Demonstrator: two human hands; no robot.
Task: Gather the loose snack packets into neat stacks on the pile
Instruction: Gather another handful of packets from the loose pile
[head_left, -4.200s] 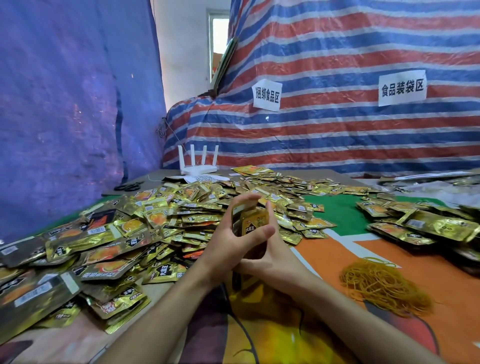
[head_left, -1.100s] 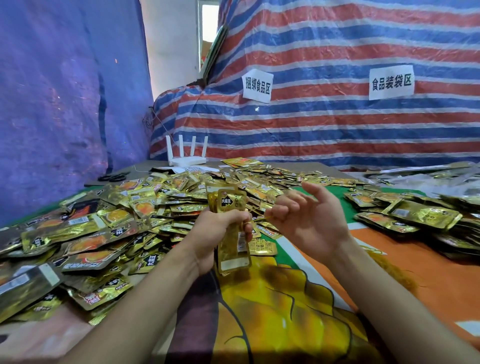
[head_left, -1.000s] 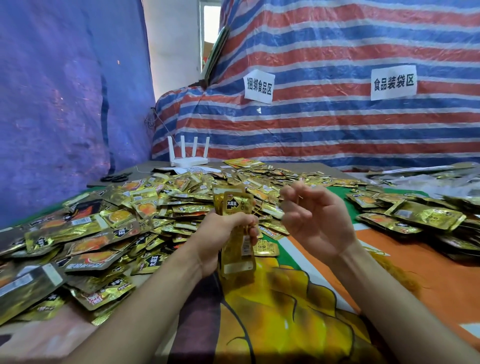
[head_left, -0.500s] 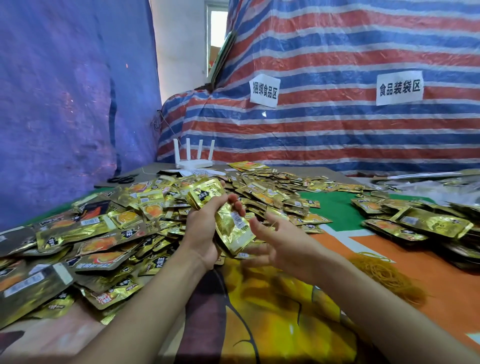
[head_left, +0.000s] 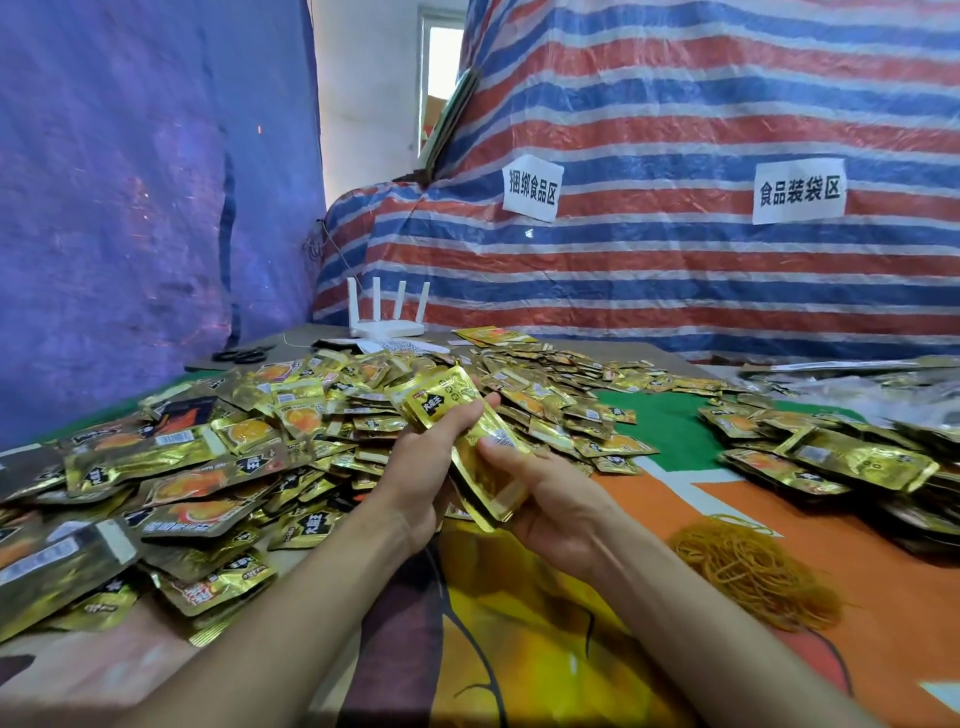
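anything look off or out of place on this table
The held stack, gripped by the left hand and right hand, is fanned: its top packets skew left of the lower ones, so it is not yet neat. A black packet lies among the gold ones at left. A white router stands at the far edge.

Two bare forearms (head_left: 291, 597) (wrists (head_left: 387, 512) too)

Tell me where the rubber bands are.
In the head view, the rubber bands lie heaped on the orange mat at lower right, right of the right hand and nearer the camera than the right-side packets.
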